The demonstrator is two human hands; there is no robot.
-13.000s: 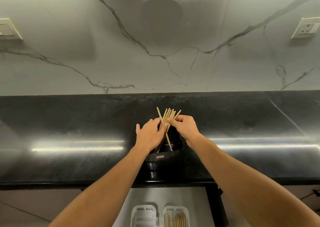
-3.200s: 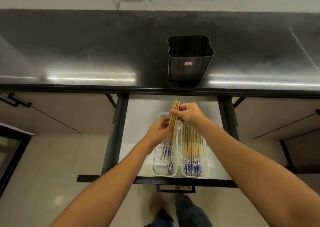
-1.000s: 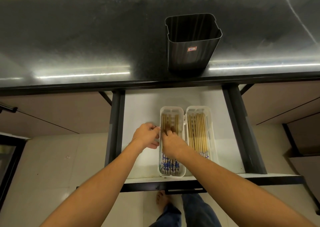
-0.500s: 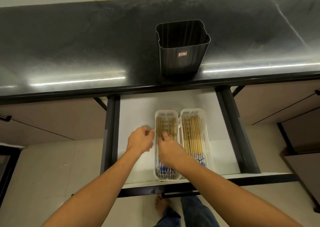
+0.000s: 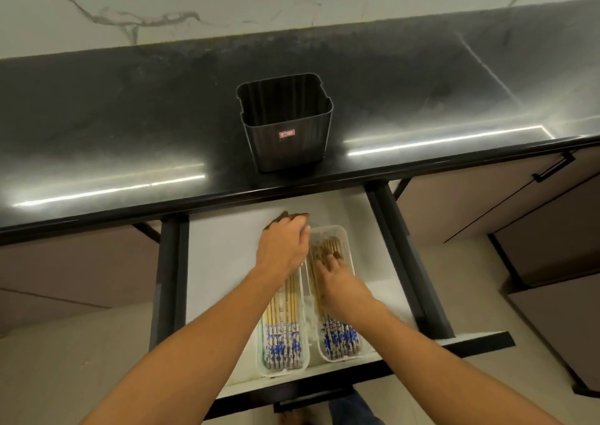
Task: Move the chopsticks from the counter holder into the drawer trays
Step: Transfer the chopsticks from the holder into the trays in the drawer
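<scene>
The black chopstick holder (image 5: 285, 129) stands on the dark counter near its front edge, and I see nothing inside it. Below it, in the open drawer (image 5: 224, 262), two white trays lie side by side. The left tray (image 5: 260, 356) and the right tray (image 5: 344, 234) both hold wooden chopsticks with blue-patterned ends (image 5: 281, 340) (image 5: 339, 338). My left hand (image 5: 282, 246) lies palm down over the far end of the left tray, fingers curled over its rim. My right hand (image 5: 334, 278) rests flat on the chopsticks in the right tray, fingers spread.
The black counter edge (image 5: 292, 194) overhangs the back of the drawer. Black drawer rails (image 5: 170, 278) (image 5: 406, 262) run along both sides. A cabinet handle (image 5: 552, 168) sticks out at the right. My feet are on the floor below the drawer front (image 5: 341, 398).
My right hand has shifted from the left tray to the chopsticks in the right tray. My left hand has moved from beside the left tray onto its far end.
</scene>
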